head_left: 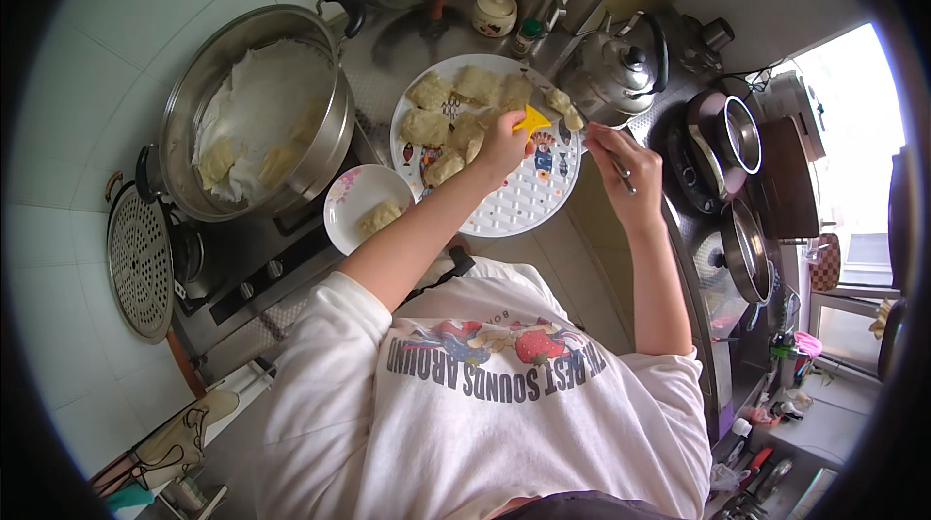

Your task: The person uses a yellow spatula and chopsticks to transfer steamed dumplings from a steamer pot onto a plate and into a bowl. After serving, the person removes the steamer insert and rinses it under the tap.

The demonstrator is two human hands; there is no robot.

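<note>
A large white plate with a coloured print (514,210) holds several pale dough parcels (425,127). Over its middle, my left hand (502,146) is closed around a small yellow scraper (531,120). At the plate's right edge my right hand (626,166) grips a metal utensil by its handle (621,173). The utensil's working end is by a dough parcel (562,105) at the upper right of the plate; its exact shape I cannot make out. Left of the large plate, a small white bowl (339,200) with pink flowers holds one more dough parcel (380,217).
At the left, a big steel steamer pot (339,117) stands on the stove, lined with white cloth (257,83) and holding a few parcels. A perforated steamer tray (141,258) leans beside it. A kettle (611,69), lidded jar (495,14) and pans (747,253) stand around the counter.
</note>
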